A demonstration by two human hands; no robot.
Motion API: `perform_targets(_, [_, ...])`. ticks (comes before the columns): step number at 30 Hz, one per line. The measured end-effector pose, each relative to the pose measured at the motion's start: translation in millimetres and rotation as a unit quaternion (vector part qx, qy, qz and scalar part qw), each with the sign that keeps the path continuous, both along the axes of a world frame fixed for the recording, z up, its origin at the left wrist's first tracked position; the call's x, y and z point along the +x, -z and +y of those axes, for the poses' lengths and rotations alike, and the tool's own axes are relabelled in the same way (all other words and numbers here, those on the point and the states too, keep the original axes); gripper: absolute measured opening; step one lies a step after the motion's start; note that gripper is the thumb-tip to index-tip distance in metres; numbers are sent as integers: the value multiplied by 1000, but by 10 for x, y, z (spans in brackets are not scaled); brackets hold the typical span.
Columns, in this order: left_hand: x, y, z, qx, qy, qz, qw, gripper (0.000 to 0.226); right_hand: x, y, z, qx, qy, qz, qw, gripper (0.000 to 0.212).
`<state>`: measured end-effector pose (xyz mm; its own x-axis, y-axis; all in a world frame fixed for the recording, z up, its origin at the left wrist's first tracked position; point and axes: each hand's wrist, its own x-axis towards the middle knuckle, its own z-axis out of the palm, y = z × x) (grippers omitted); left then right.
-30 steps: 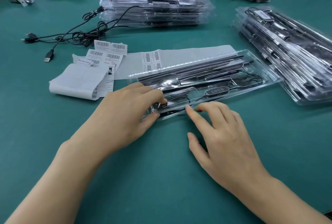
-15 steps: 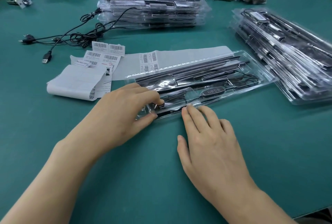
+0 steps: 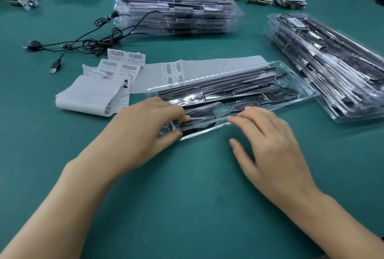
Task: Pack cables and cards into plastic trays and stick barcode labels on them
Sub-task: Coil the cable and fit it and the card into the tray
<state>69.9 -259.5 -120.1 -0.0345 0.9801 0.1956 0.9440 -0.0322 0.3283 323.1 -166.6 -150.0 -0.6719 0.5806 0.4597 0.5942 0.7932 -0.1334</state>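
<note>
A long clear plastic tray [image 3: 305, 90] lies slantwise on the green table, filled with black strips, a coiled cable and a black button controller [image 3: 247, 106]. My left hand [image 3: 143, 127] grips the tray's near left end, fingers curled on top and thumb against the front edge. My right hand [image 3: 270, 144] presses its fingertips on the tray's near edge beside the controller, thumb spread out on the table. Sheets of barcode labels [image 3: 124, 61] lie just left of the tray, and a long backing strip with a few labels [image 3: 172, 72] runs behind it.
One stack of packed trays [image 3: 176, 13] stands at the back and a second stack [image 3: 328, 67] lies at the right. Loose black cables with a USB plug [image 3: 55, 69] sprawl at the left. A curled label sheet [image 3: 89, 96] sits near my left hand. Brass parts and papers crowd the far edge.
My right hand has slid right along the tray's near edge toward the controller, its fingers now a little bent. My left hand has kept its hold on the tray's end.
</note>
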Motion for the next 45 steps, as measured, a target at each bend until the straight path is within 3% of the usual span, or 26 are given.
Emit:
perform_targets(11, [-80, 9, -15, -12, 34, 2, 999, 35, -76, 40, 411, -1, -54, 56, 997, 10])
perform_targets(23, [-66, 5, 4, -22, 27, -14, 999, 32, 6, -47, 687, -1, -150, -14, 989, 27])
perform_targets(29, [-63, -15, -5, -24, 30, -8, 999, 32, -15, -17, 715, -43, -176, -6, 983, 21])
perform_targets(34, [51, 3, 18, 10, 16, 48, 999, 41, -59, -66, 728, -89, -168, -13, 982, 18])
perform_targets(38, [78, 4, 38, 19, 9, 37, 999, 40, 2, -128, 824, -124, -137, 7, 983, 23])
perform_targets(41, [74, 10, 29, 19, 5, 37, 999, 39, 50, -184, 928, -98, -53, -10, 994, 30])
perform_targets(45, [81, 14, 35, 20, 2, 33, 999, 38, 49, -267, 939, -77, -56, -68, 993, 29])
